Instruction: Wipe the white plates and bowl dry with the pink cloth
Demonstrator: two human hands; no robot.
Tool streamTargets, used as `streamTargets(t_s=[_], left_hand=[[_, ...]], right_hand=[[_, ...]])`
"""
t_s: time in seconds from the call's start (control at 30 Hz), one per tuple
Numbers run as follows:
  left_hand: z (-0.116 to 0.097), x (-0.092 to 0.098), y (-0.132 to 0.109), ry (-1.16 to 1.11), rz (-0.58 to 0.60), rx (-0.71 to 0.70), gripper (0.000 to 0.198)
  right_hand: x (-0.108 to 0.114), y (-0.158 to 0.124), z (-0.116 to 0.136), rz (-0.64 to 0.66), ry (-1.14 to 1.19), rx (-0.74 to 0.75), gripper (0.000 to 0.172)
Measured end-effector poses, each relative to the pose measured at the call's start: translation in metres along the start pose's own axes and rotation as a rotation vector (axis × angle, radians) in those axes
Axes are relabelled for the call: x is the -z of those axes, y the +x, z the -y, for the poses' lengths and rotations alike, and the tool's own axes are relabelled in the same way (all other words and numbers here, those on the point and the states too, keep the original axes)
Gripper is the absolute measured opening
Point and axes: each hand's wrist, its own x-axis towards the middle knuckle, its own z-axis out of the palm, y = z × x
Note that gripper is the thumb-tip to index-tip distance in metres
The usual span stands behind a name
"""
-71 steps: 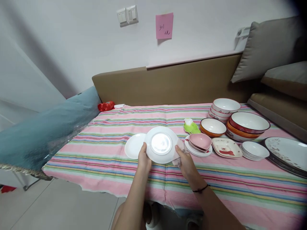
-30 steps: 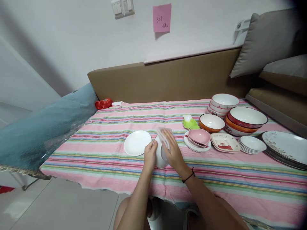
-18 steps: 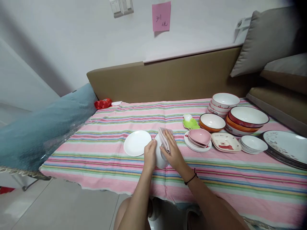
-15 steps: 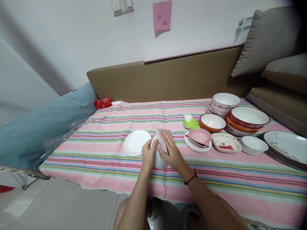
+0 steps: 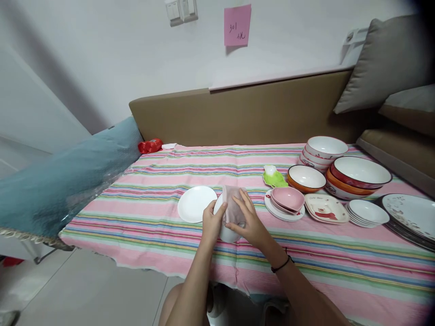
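Observation:
Tilted up between my hands is a white plate point(image 5: 228, 235), partly covered by a pale pinkish cloth point(image 5: 231, 199). My left hand point(image 5: 212, 222) grips the plate's left edge, its thumb over the front beside the cloth. With fingers somewhat spread, my right hand point(image 5: 250, 222) presses the cloth against the plate's face from the right. Just left of my left hand, another white plate point(image 5: 196, 204) lies flat on the striped cloth cover point(image 5: 152, 213). The plate's far side and the fingers behind it are hidden.
To the right stand a green leaf-shaped dish point(image 5: 276, 179), pink bowls point(image 5: 288, 198), square bear plates point(image 5: 326, 209), small white dishes point(image 5: 369, 212), an orange bowl point(image 5: 306, 177), stacked larger bowls point(image 5: 360, 174) and large patterned plates point(image 5: 411, 215). A red bundle point(image 5: 150, 146) lies far left.
The pinkish cloth now lies more spread out over the held plate, and my right hand's fingers have shifted slightly rightward and opened. My left hand keeps its grip. The view has shifted a little.

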Motion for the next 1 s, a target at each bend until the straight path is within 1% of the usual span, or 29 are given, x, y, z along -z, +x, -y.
streamTargets(t_s=[0.1,0.2,0.27,0.3,0.47,0.53,0.6,0.67,0.7,0.8,0.87,0.93,1.0], left_hand=[[-0.001,-0.001,-0.001,-0.039,-0.010,-0.006,0.030],[-0.001,-0.002,0.000,-0.008,-0.043,-0.007,0.027],[-0.002,-0.002,0.001,0.015,-0.059,-0.006,0.026],[-0.002,-0.002,0.000,0.022,-0.059,-0.007,0.026],[-0.008,-0.005,-0.004,-0.007,0.007,-0.013,0.027],[-0.011,-0.005,-0.005,-0.043,0.004,0.006,0.024],[-0.012,-0.004,-0.005,-0.045,-0.022,0.013,0.024],[-0.012,-0.003,-0.005,-0.016,-0.038,0.012,0.027],[-0.012,-0.003,-0.004,0.001,-0.040,0.012,0.028],[-0.012,-0.004,-0.004,0.037,-0.045,0.017,0.032],[-0.013,-0.005,-0.004,0.046,-0.048,0.026,0.032],[-0.013,-0.005,-0.004,0.045,-0.043,0.041,0.033],[-0.011,-0.004,-0.004,0.042,-0.034,0.054,0.033]], right_hand=[[0.000,-0.001,0.009,-0.075,0.002,0.018,0.049],[-0.002,0.000,0.016,-0.099,0.026,0.013,0.022],[-0.003,0.001,0.019,-0.102,0.053,-0.015,0.010],[-0.003,0.002,0.020,-0.106,0.064,-0.029,0.008],[-0.007,0.003,0.027,-0.139,0.026,-0.065,0.019],[-0.008,0.003,0.029,-0.136,0.021,-0.063,0.014],[-0.003,0.005,0.030,-0.129,0.067,-0.090,0.008],[0.007,0.007,0.028,-0.168,0.149,-0.202,0.009],[0.013,0.008,0.025,-0.225,0.189,-0.295,0.011],[0.034,0.012,0.010,-0.470,0.366,-0.622,0.018],[0.045,0.014,-0.002,-0.607,0.578,-0.804,0.021],[0.052,0.014,-0.011,-0.652,0.800,-0.910,0.024],[0.055,0.013,-0.014,-0.637,0.921,-0.918,0.027]])
